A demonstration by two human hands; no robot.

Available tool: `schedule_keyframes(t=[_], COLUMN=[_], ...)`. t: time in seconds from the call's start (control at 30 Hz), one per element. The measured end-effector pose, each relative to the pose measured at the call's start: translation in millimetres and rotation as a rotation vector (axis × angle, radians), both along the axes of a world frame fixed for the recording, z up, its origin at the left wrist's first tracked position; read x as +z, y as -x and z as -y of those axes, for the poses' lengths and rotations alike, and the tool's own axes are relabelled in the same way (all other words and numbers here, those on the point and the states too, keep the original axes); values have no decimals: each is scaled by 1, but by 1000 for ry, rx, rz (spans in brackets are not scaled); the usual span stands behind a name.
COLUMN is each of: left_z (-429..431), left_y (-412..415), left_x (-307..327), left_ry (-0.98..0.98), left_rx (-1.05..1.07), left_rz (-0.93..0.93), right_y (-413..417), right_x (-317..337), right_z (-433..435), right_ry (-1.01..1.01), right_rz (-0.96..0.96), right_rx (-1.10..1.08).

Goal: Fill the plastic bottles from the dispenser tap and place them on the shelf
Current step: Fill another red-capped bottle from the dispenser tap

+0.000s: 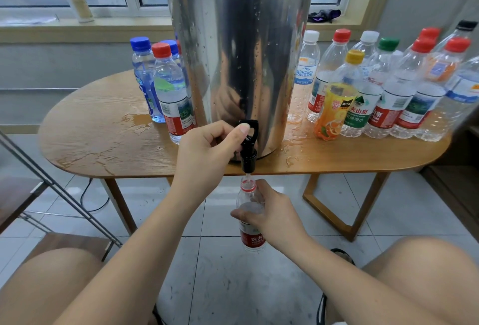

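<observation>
The lever [252, 127] of the tap [248, 160] is gripped by the left hand [204, 151], the thumb laid against its loop and the other fingers curled in beneath. The bottle [251, 236] is held by the right hand [274, 217], the fingers wrapped round its shoulder above the red label. It is kept upright and uncapped, its mouth just below the tap at the foot of the dispenser [238, 52], and a thin stream is seen entering it. The dispenser is stood on a wet table [103, 148]. Capped bottles are grouped to its left [168, 86] and its right [375, 96].
</observation>
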State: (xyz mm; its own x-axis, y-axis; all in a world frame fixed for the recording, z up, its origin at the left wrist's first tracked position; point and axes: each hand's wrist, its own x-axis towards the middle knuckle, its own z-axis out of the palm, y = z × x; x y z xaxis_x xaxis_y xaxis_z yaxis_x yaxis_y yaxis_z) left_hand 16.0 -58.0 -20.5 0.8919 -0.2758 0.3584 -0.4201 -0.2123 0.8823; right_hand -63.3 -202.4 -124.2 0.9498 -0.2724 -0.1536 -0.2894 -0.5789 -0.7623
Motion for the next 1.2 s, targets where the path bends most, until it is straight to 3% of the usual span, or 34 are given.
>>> schedule_keyframes(t=[1.2], left_z=[0], left_y=[-2], left_x=[-2], left_ry=[18], left_rx=[-9], left_rz=[-30], right_y=[-1], right_x=[-7], right_z=[2], right_ry=[-42], right_rz=[24], right_rx=[-5])
